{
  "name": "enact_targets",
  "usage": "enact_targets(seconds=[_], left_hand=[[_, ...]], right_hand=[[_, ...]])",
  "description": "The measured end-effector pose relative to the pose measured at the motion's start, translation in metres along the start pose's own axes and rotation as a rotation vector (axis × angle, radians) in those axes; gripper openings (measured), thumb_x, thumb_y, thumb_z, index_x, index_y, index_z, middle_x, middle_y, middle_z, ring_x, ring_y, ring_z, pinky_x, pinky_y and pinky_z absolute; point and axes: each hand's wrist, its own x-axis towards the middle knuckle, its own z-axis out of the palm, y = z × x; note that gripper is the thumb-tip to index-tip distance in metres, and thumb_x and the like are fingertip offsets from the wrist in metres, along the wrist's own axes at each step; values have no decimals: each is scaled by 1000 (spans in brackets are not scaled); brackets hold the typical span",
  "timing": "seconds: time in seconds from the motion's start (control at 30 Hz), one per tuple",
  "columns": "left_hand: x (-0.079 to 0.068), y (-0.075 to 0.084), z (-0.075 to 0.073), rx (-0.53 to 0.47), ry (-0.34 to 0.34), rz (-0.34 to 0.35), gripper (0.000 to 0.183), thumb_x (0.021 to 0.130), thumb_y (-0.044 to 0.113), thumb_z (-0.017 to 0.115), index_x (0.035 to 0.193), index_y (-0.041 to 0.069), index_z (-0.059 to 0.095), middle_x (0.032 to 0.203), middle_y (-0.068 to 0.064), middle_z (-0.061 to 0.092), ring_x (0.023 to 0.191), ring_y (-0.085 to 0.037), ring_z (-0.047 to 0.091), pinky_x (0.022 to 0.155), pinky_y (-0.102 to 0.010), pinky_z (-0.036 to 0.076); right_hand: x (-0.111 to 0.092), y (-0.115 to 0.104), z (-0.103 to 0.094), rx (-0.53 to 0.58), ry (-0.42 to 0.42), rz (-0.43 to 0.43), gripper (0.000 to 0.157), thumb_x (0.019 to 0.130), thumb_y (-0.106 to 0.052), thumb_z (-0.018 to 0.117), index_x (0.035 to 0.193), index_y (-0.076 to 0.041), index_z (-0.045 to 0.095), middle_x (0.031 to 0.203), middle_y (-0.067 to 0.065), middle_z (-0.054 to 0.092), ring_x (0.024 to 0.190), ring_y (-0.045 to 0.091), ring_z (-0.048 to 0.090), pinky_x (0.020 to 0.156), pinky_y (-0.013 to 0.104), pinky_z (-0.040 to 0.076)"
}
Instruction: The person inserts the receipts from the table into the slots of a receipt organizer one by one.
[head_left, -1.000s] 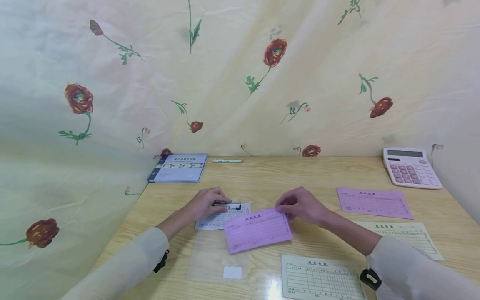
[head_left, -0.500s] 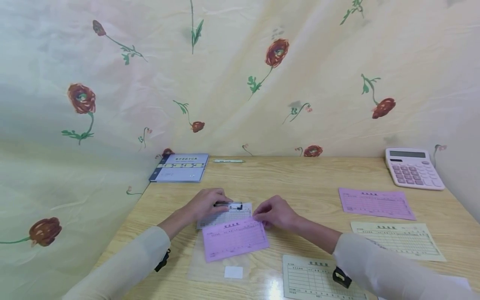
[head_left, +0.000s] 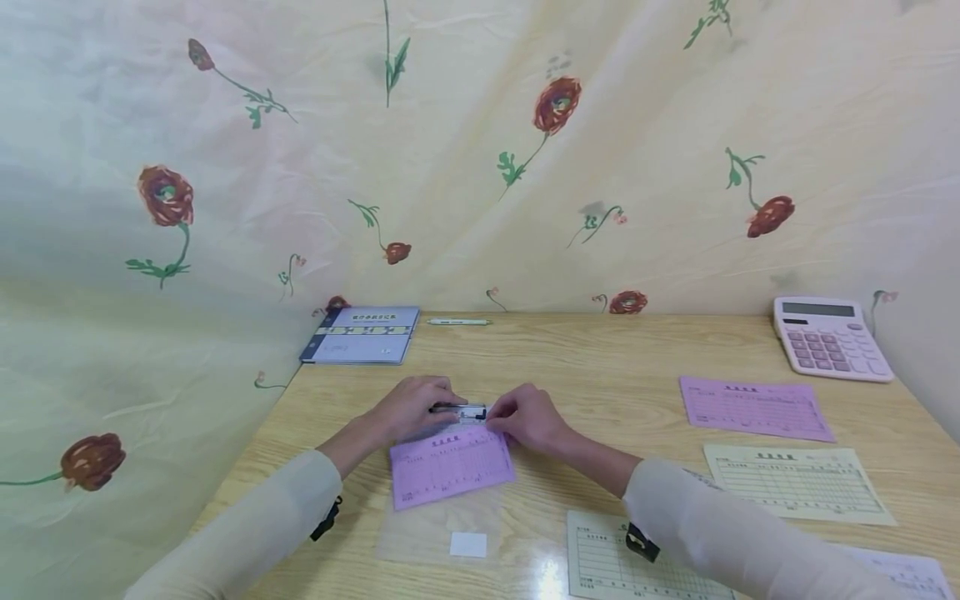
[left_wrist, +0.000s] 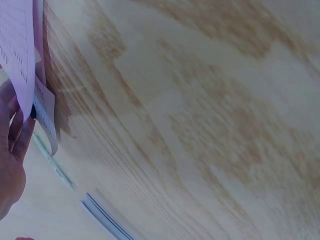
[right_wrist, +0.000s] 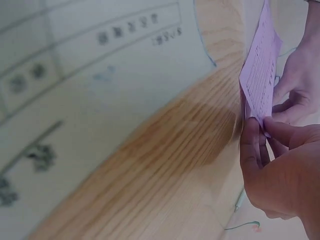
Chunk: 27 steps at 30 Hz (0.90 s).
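Note:
My left hand grips the metal clip at the top of a see-through clipboard, which has a small white label low on it. My right hand pinches the upper right corner of a purple printed form. This form lies tilted over the board, its top edge just below the clip; whether it is under the clip cannot be told. A white form under the clip is mostly covered. In the right wrist view, thumb and fingers of my right hand pinch the purple form.
Another purple form, a pale green form and a second pale form lie to the right, the latter partly under my right sleeve. A blue notebook, a pen and a calculator sit at the back.
My right hand has moved left with the purple form, bringing it over the clipboard and across the white form. My left hand stays at the clip.

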Motion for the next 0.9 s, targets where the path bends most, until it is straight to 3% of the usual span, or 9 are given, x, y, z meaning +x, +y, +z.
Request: enact_targets(seconds=[0.23, 0.57, 0.9], left_hand=[[1, 1, 0, 58, 14, 73, 32, 99, 25, 78, 129, 14, 77, 101, 6, 70, 81, -5, 59, 73, -20, 52], [-1, -2, 8, 216, 67, 181, 28, 101, 21, 76, 127, 11, 78, 101, 3, 69, 82, -6, 61, 75, -19, 55], [-5, 3, 11, 306, 147, 255, 26, 103, 18, 73, 127, 9, 78, 104, -2, 70, 82, -12, 66, 72, -21, 59]], right_hand=[[8, 2, 5, -54, 37, 11, 6, 93, -1, 80, 87, -2, 81, 75, 2, 71, 63, 11, 59, 53, 21, 49], [14, 3, 8, -112, -8, 31, 9, 94, -1, 77, 86, -4, 78, 73, 3, 68, 59, 12, 60, 53, 23, 52], [17, 3, 6, -130, -31, 14, 11, 92, 3, 75, 83, -3, 77, 70, 3, 67, 57, 12, 61, 51, 22, 52]])
